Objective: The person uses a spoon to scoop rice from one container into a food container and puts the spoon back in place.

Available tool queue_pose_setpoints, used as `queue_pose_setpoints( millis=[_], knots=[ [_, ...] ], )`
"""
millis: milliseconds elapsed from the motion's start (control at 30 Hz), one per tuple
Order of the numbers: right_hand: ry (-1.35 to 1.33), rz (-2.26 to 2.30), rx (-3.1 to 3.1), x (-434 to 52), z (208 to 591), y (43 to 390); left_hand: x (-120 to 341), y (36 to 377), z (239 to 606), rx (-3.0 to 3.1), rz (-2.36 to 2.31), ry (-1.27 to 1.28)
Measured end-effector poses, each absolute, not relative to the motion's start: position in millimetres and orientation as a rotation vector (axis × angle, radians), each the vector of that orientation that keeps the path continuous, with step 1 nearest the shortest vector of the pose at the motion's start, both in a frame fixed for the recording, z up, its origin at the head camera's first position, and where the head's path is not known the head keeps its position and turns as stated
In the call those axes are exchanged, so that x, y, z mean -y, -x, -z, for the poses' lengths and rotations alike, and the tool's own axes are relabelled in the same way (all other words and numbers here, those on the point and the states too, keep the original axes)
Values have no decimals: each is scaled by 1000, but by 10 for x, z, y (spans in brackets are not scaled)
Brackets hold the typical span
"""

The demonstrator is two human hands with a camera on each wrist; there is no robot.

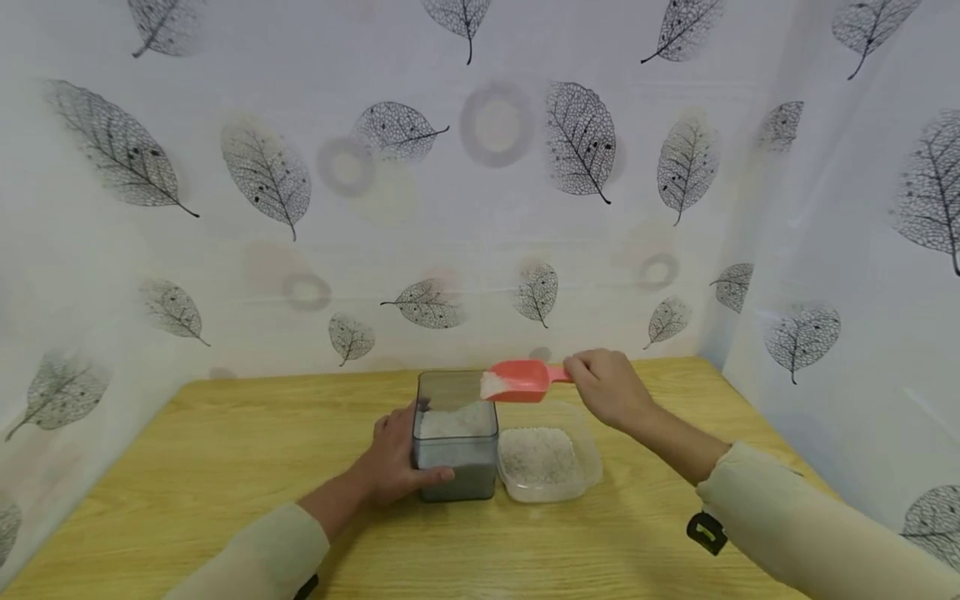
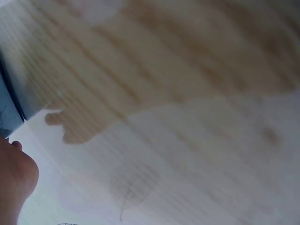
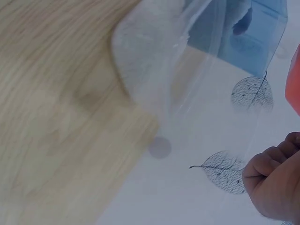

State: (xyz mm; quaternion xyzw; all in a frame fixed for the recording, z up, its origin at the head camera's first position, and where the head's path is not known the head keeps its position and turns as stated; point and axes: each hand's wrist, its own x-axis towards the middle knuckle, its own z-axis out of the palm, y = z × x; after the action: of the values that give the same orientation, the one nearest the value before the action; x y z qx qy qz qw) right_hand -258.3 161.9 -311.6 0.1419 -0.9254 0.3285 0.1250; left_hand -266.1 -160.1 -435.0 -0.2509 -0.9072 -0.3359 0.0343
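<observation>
A red scoop with white grains, which look like rice, at its lip is held level by its handle in my right hand. Its tip is over the right rim of a tall grey see-through container, which is partly filled with the same white grains. My left hand grips that container at its left side, thumb across the front and fingers behind. In the right wrist view the right hand is curled, with only an edge of the scoop showing. The left wrist view catches part of the left hand beside the container.
Right of the grey container stands a low clear plastic tub with white grains inside, close against it. Both rest on a wood-grain table. A white curtain with leaf prints hangs behind the table and along its sides.
</observation>
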Motion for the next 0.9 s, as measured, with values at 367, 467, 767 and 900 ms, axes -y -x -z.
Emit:
queue_pose_setpoints(
  millis=[367,467,767,900],
  knots=[
    [-462,-740,2743,-2013,3409,2497,1597,2678,4381,2763,1037,792],
    [-542,-635,2730,-2067,3474,2476,1594,2681,4378,2768,1035,793],
    [-936,-250,2336,-2152,3641,2491,1587,2664,4352,2774,1036,787],
    [-1059,-103,2094,-2172,3634,2543,1583,2661,4342,2783,1026,784]
  ],
)
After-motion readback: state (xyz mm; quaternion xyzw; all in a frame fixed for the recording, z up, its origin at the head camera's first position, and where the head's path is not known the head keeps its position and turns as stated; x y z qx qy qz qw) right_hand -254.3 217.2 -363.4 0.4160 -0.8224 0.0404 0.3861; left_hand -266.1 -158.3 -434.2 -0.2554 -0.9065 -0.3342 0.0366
